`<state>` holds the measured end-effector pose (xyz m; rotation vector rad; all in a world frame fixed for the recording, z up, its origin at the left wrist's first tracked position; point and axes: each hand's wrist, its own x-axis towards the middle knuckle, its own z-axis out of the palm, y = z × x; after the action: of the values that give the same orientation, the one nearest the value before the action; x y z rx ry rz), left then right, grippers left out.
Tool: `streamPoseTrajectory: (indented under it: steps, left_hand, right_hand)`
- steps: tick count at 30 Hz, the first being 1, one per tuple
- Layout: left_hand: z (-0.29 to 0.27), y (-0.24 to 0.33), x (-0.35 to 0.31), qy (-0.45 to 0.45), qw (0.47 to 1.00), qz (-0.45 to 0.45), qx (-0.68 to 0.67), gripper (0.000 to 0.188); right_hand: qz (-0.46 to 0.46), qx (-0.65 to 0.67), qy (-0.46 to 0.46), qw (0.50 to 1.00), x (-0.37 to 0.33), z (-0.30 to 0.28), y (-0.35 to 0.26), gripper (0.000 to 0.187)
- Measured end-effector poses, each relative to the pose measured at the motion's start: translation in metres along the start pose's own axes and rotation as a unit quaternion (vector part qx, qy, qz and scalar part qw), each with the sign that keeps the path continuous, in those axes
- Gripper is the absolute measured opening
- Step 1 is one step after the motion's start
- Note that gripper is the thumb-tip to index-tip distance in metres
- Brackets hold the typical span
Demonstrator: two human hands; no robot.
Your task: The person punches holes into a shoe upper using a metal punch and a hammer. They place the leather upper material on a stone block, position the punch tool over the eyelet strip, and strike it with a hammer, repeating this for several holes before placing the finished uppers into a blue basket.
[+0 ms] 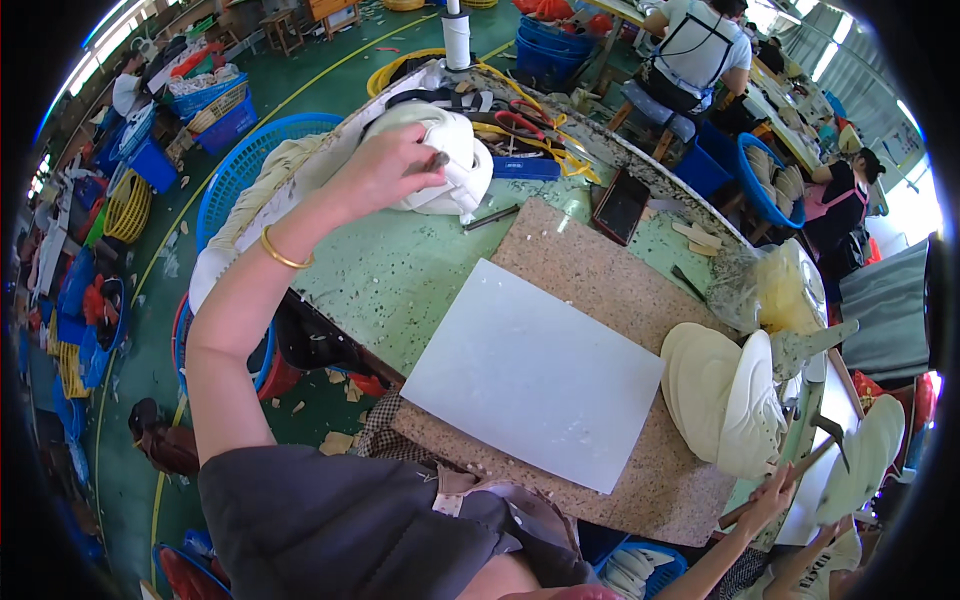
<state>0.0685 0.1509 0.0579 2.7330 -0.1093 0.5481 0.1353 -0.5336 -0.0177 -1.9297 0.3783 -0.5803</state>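
My left arm, with a gold-coloured bracelet, reaches to the far left of the table. My left hand (385,172) is closed on a short dark stick-like thing (437,160), directly over a rolled white strip (465,165). At the lower right, what appears to be my right hand (768,497) grips the wooden handle of a hammer (815,455); its dark head points away from me. Close to that hand stands a stack of cream sole-shaped pieces (715,395). A white board (535,370) lies on a speckled stone slab (640,285) before me.
Beside the hammer, another person's hand (815,548) holds pale sole-shaped pieces (862,460). Scissors (522,118), a dark phone-like slab (621,205) and a clear plastic bag (740,285) lie about the table. A blue basket (215,190) stands left. Co-workers sit at the far right.
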Motion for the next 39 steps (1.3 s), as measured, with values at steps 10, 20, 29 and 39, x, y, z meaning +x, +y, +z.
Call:
streamPoseTrajectory:
  steps: [10,20,29,39]
  left_hand:
    - [0.064,0.199,0.011,-0.38,0.682,-0.144,-0.607,0.016]
    - [0.087,0.139,0.046,-0.218,0.725,-0.103,-0.645,0.017]
    - [0.181,0.161,0.0,-0.355,0.675,-0.059,-0.644,0.015]
    - [0.18,0.169,-0.007,-0.322,0.689,-0.093,-0.642,0.008]
  right_hand:
    - [-0.002,0.072,-0.068,0.995,-0.101,0.011,-0.073,0.027]
    - [-0.013,0.083,-0.324,0.942,-0.18,0.06,-0.127,0.022]
    - [-0.007,-0.199,-0.421,0.885,-0.21,0.052,-0.135,0.017]
    - [-0.06,-0.251,-0.419,0.87,-0.202,0.047,-0.137,0.017]
